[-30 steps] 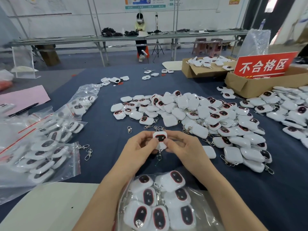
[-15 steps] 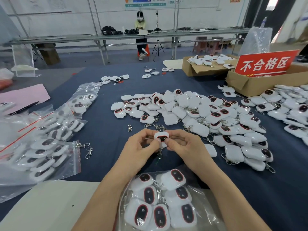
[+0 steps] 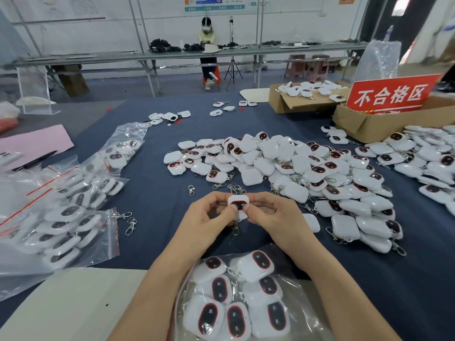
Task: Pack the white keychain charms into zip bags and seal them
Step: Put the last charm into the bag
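Blue-clothed surface [image 3: 152,205], heaped with loose charms [image 3: 295,168]; one is held above a part-filled zip bag [image 3: 305,299].
Left hand [image 3: 209,217] and right hand [image 3: 275,215] both pinch a single white keychain charm [image 3: 238,205] by its edges, clasp dangling. It is best laid flat among the others, with the clasp tucked clear of the zip strip.

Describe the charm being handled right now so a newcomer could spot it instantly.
Start at the big pile of loose white charms in the middle of the blue table. Just on the near side of it, the left hand and right hand meet, pinching one charm between them. Unlike its neighbours, it is held in fingers, red-rimmed dark window up, its metal clasp dangling below.
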`<state>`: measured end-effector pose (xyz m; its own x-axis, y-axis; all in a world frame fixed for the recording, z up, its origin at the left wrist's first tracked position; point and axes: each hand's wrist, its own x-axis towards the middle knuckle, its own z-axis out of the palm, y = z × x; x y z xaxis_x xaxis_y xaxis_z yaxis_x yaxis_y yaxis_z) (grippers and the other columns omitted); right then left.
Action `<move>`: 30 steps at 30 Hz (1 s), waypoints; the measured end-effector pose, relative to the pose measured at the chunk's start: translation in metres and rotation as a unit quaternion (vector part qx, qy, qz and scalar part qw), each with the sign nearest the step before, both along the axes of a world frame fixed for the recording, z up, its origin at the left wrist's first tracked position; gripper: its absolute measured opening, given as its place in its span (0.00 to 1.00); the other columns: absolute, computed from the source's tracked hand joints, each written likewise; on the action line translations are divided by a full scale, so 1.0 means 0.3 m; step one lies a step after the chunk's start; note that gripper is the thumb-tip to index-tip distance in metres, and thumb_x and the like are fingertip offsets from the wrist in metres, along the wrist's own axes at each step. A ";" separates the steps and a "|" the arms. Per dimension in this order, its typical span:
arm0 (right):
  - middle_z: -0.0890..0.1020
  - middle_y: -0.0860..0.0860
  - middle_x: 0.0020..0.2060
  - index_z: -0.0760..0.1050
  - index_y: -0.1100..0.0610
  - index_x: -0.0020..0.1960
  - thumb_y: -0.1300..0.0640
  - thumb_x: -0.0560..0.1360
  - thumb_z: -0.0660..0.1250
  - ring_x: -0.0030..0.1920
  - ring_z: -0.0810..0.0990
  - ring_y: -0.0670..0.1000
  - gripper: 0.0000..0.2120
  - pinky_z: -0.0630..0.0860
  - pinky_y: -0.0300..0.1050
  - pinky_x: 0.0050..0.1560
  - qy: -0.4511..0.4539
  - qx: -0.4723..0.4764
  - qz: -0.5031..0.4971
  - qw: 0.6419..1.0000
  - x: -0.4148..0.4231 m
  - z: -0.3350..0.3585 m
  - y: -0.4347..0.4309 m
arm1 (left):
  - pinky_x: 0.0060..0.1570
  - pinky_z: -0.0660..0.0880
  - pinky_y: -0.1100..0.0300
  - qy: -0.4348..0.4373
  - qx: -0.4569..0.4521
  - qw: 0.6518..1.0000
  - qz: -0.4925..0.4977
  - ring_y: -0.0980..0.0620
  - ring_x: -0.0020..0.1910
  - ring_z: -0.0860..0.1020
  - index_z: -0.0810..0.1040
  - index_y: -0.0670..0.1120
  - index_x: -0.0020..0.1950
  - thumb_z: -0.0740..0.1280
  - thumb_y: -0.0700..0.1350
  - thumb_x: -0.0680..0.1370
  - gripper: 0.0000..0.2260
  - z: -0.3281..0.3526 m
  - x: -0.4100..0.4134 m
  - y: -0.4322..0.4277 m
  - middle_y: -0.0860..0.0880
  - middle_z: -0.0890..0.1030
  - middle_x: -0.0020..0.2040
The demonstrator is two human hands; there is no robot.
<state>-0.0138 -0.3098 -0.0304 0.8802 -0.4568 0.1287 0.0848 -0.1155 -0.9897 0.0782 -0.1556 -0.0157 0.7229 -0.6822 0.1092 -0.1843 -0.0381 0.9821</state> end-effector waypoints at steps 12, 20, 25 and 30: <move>0.88 0.47 0.46 0.84 0.52 0.54 0.60 0.77 0.71 0.51 0.85 0.44 0.08 0.80 0.36 0.51 -0.005 0.041 0.005 0.999 -0.007 0.009 0.003 | 0.47 0.77 0.69 -0.030 0.023 0.999 -0.017 0.60 0.45 0.83 0.80 0.51 0.58 0.71 0.40 0.80 0.10 0.001 -0.003 -0.004 0.57 0.85 0.45; 0.88 0.48 0.47 0.83 0.52 0.54 0.61 0.77 0.72 0.51 0.86 0.47 0.08 0.81 0.37 0.49 -0.001 0.040 0.012 0.999 -0.004 0.010 0.007 | 0.44 0.77 0.70 -0.041 0.027 0.999 -0.014 0.61 0.42 0.83 0.79 0.51 0.58 0.72 0.40 0.78 0.11 0.000 -0.003 -0.006 0.56 0.86 0.45; 0.87 0.47 0.47 0.83 0.53 0.54 0.61 0.77 0.72 0.51 0.85 0.46 0.08 0.81 0.37 0.48 0.003 0.039 0.013 0.999 -0.005 0.014 0.008 | 0.45 0.77 0.69 -0.031 0.025 0.999 -0.011 0.58 0.44 0.84 0.79 0.50 0.58 0.72 0.40 0.78 0.11 -0.001 -0.002 -0.008 0.54 0.86 0.46; 0.87 0.50 0.47 0.83 0.52 0.53 0.61 0.77 0.71 0.52 0.86 0.48 0.07 0.80 0.36 0.48 -0.017 0.084 0.009 0.996 -0.011 0.016 0.010 | 0.48 0.78 0.68 -0.027 0.016 0.999 0.003 0.59 0.46 0.83 0.80 0.50 0.59 0.72 0.41 0.78 0.11 -0.002 -0.006 -0.014 0.55 0.86 0.48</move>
<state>-0.0171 -0.3067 -0.0255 0.8849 -0.4586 0.0813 0.1184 0.0526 -0.9916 0.0764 -0.1598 -0.0164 0.7212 -0.6810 0.1268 -0.2373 -0.0710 0.9688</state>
